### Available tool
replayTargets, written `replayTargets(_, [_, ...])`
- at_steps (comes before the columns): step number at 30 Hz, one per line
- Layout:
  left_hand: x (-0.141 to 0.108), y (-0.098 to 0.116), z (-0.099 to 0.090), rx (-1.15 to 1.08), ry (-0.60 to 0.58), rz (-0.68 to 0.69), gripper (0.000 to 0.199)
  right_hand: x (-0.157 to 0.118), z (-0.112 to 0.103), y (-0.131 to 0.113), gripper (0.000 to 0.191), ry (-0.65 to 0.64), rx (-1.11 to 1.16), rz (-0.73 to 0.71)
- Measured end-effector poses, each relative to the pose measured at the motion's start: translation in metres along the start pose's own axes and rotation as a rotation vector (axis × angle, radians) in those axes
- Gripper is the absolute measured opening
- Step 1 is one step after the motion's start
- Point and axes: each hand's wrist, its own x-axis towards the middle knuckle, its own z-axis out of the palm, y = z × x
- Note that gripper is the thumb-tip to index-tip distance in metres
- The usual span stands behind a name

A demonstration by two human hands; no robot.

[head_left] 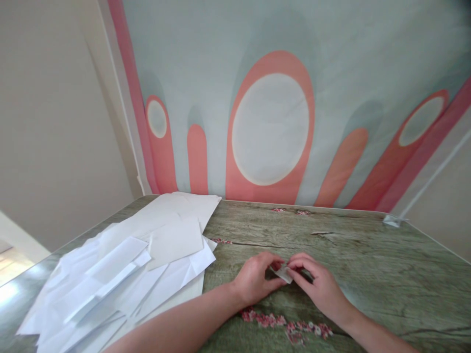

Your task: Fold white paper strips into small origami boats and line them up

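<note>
Between my two hands is a small piece of white paper (284,274), low over the table. My left hand (255,278) pinches its left side with thumb and fingers. From the right, my right hand (317,282) grips the opposite side, its fingertips close to those of the left. Parts of the paper are hidden behind the fingers, so I cannot tell its full shape or how it is folded. A spread pile of white paper sheets (176,242) lies to the left of my left hand, several of them folded or creased.
The table (368,264) has a wood-look cover printed with pink blossoms (265,318). A patterned backdrop (209,73) in pale green and coral rises at its far edge. Near the right back corner sits a small whitish object (391,220), possibly a clip.
</note>
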Motion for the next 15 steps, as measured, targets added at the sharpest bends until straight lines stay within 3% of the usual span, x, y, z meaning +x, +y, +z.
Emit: replayTargets(15, [-0.001,0.002,-0.003,0.011,0.028,0.021,0.014,-0.001,-0.002,-0.013,0.02,-0.073,0.127,0.133])
